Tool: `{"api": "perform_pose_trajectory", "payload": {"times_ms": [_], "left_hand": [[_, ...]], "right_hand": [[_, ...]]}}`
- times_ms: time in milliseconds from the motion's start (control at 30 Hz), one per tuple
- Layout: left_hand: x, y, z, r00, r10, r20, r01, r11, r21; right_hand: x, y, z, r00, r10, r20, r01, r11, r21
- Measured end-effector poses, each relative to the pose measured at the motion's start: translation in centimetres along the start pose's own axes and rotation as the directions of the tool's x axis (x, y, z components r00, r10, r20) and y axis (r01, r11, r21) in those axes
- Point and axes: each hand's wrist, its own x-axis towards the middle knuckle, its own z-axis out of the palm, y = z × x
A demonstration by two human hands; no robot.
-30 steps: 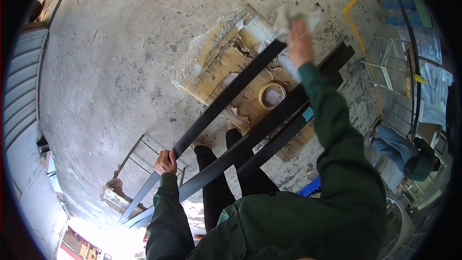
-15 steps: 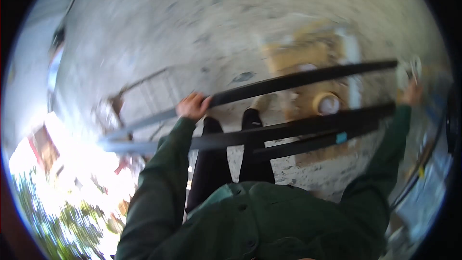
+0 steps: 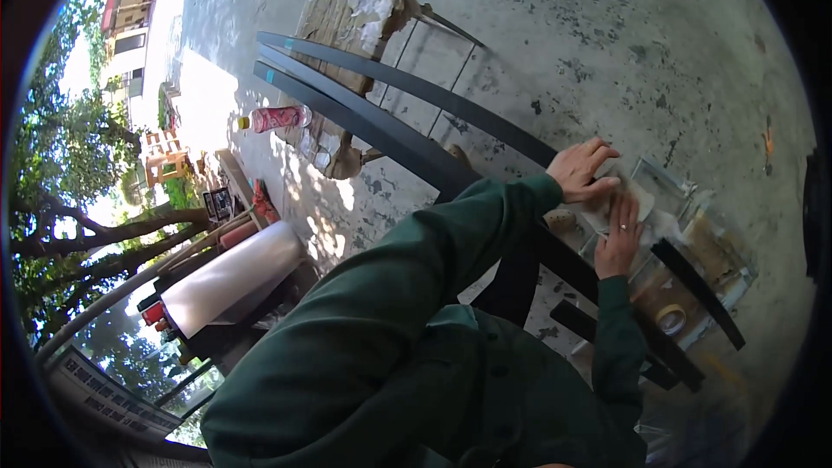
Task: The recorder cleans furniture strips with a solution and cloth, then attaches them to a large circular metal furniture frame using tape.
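A long dark strip [image 3: 451, 102] runs slantwise across the view, its far right end [image 3: 698, 295] coming out beyond my hands. Between them a thin white sheet [image 3: 641, 202], crumpled, lies around or over the strip; which, I cannot tell. My left hand [image 3: 584, 172] reaches over the strip and grips at the sheet, thumb and forefinger stretched toward the right. Just below, my right hand [image 3: 619, 238] presses the same sheet with its fingers together; a ring shows on it. More dark strips [image 3: 381, 121] lie alongside, partly hidden under my left arm.
A padded stand [image 3: 338, 26] props the strips' left ends, with a pink bottle [image 3: 279, 118] beside them. At the right, a cardboard-topped stand [image 3: 719, 247] bears a tape roll [image 3: 670, 319]. A large roll of clear film [image 3: 234, 277] sits at the lower left.
The view has swung to the left. My hands, wide apart on a dark strip before, are now close together on the white sheet at the right; my left hand has crossed over to it.
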Motion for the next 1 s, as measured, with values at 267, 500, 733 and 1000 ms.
{"api": "perform_pose_trajectory", "payload": {"times_ms": [267,500,733,1000], "left_hand": [[-10.2,-2.3,-15.1,0.764,-0.199,-0.614,0.237,0.971,-0.02],[-20.9,-8.1,-28.5,0.598,-0.353,-0.719,0.397,0.911,-0.117],[-24.8,-12.1,-33.7,0.583,-0.331,-0.742,0.384,0.917,-0.107],[-21.6,-20.3,-34.0,0.846,-0.207,-0.491,0.374,0.887,0.271]], "right_hand": [[15.2,-17.0,4.3,0.891,-0.454,-0.014,0.454,0.891,0.007],[27.1,-34.4,8.3,0.707,-0.701,0.093,0.705,0.708,-0.027],[37.4,-50.2,12.1,0.617,-0.775,0.137,0.776,0.628,0.054],[46.6,-62.3,16.2,0.512,-0.837,0.193,0.85,0.526,0.024]]}}
